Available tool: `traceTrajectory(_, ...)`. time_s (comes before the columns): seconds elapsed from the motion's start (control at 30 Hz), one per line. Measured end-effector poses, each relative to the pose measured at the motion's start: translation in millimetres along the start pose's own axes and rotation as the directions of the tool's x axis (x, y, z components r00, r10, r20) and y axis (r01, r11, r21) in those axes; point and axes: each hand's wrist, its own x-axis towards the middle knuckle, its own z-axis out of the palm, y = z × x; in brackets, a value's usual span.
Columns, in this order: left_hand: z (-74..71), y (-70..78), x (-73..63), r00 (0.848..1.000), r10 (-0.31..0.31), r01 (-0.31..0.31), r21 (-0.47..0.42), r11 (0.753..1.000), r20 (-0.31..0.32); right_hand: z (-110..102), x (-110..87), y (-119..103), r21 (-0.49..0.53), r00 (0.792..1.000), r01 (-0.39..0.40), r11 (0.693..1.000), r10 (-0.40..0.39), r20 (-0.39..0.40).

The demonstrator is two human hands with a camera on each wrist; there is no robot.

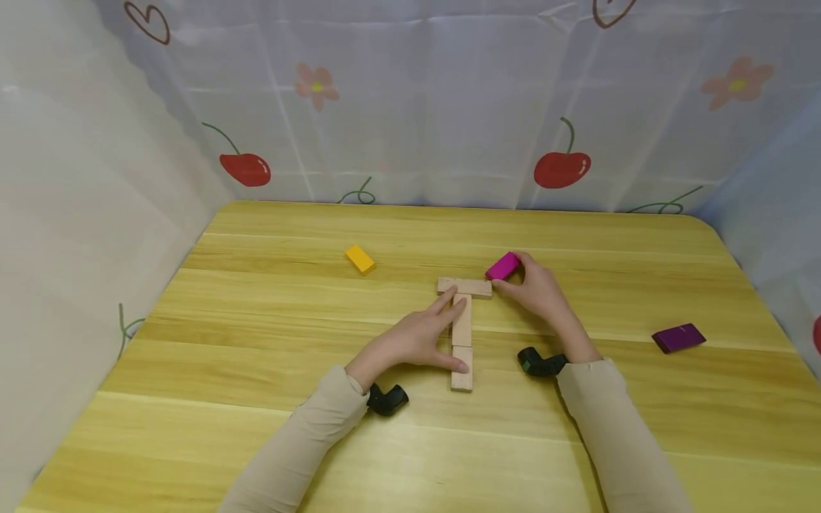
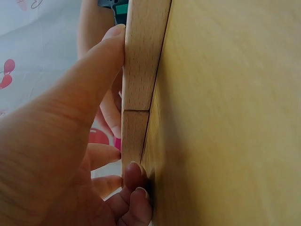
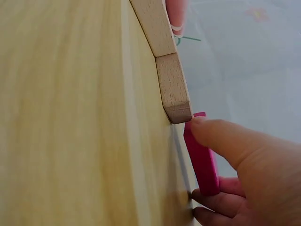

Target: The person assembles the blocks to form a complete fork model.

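Observation:
Three plain wooden blocks form a T on the table. A crosswise block (image 1: 474,288) lies at the far end, with a middle block (image 1: 462,328) and a near block (image 1: 462,381) in line below it. My left hand (image 1: 413,338) spreads over them, its thumb on the near block and fingertips on the upper ones. My right hand (image 1: 541,292) pinches a magenta block (image 1: 502,266) between thumb and fingers. In the right wrist view, the magenta block (image 3: 203,160) slants just beyond the end of the crosswise block (image 3: 175,84).
A yellow block (image 1: 360,259) lies toward the back left of the wooden table (image 1: 256,320). Off to the right is a dark purple block (image 1: 678,338). Printed curtains (image 1: 417,107) hang behind the table. Black wrist devices (image 1: 388,400) jut from both sleeves.

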Motion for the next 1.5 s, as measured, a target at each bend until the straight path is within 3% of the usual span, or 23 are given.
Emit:
traceTrajectory(0.33, -1.6, 1.2, -1.7, 1.000, -0.006, 0.006, -0.013, 1.000, 0.003, 5, 2.3, 9, -0.023, 0.997, 0.079, 0.997, -0.078, 0.022)
traceTrajectory(0.57, -1.1, 1.6, -0.9, 1.000, -0.010, 0.010, -0.014, 1.000, 0.005, 3, 0.6, 11, -0.044, 0.991, 0.112, 0.993, -0.108, 0.081)
traceTrajectory(1.2, -0.2, 2.3, -1.0, 1.000, -0.018, 0.018, 0.003, 1.000, 0.005, 4, -1.7, 11, -0.050, 0.985, 0.121, 0.991, -0.114, 0.127)
traceTrajectory(1.5, -1.1, 3.3, -1.2, 1.000, -0.012, 0.012, 0.003, 1.000, 0.002, 6, -2.8, 10, -0.014, 0.987, 0.118, 0.993, -0.116, 0.108)
